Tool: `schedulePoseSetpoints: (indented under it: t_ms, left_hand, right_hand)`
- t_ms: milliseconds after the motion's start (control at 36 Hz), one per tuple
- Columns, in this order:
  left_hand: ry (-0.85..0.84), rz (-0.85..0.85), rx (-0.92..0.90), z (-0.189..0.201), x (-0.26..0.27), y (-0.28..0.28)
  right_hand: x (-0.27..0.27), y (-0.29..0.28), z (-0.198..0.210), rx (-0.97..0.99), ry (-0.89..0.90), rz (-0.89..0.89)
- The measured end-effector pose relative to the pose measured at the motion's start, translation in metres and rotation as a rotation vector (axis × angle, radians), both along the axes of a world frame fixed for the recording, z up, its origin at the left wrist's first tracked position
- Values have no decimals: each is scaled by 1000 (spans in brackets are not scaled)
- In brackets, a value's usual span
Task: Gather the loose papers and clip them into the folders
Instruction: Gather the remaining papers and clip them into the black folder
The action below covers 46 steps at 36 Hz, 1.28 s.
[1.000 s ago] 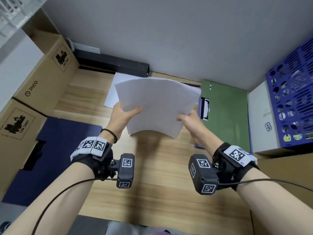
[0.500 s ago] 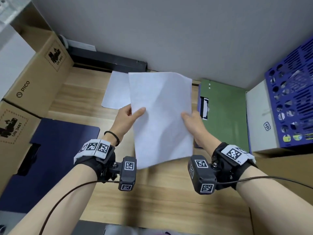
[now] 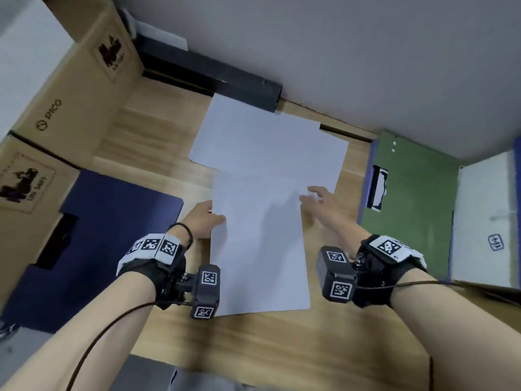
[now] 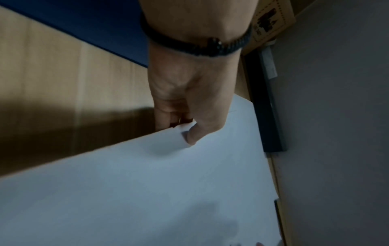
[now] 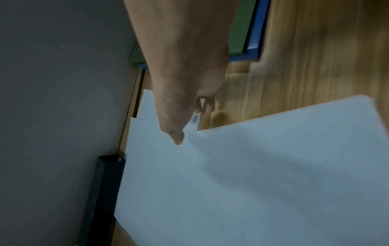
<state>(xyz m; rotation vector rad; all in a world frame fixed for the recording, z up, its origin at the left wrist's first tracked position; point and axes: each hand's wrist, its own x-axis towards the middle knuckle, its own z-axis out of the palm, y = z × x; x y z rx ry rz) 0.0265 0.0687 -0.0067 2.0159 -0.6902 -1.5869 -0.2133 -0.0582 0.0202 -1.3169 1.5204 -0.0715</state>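
Left hand [image 3: 203, 221] pinches the near sheet [image 3: 259, 249] by its left edge above the desk [image 3: 282, 342]; right hand [image 3: 321, 201], fingers loosely spread, reaches over the far sheets [image 3: 267, 142].

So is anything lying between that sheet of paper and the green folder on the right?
Nothing visible does. The held sheet, pinched by the left hand, and the green folder have only bare desk between them; the right hand hovers there, open.
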Motion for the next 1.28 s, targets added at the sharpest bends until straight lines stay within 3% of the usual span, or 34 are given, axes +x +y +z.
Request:
schedulePoseSetpoints:
  t_ms: [167, 361, 472, 583, 722, 806, 944, 1083, 1278]
  left_hand:
    - [-64, -36, -2, -2, 23, 12]
    - [-4, 225, -122, -7, 35, 15]
    - [48, 429, -174, -10, 35, 9]
    - [66, 545, -194, -10, 29, -3]
    - [15, 516, -151, -12, 19, -14]
    - [-22, 473, -137, -12, 16, -14]
    - [-77, 449, -107, -13, 15, -9]
    - [-133, 455, -103, -14, 15, -8]
    - [-47, 383, -45, -7, 10, -24]
  right_hand:
    - [29, -32, -10, -66, -54, 149]
    - [26, -47, -34, -23, 173, 513]
    - [19, -40, -23, 9, 214, 555]
    - [13, -18, -2, 125, 165, 543]
    - [3, 7, -1, 441, 80, 446]
    - [-5, 3, -4, 369, 43, 270]
    - [-19, -21, -19, 39, 2, -25]
    - [-20, -25, -23, -6, 33, 31]
    - [-12, -8, -26, 61, 11, 24]
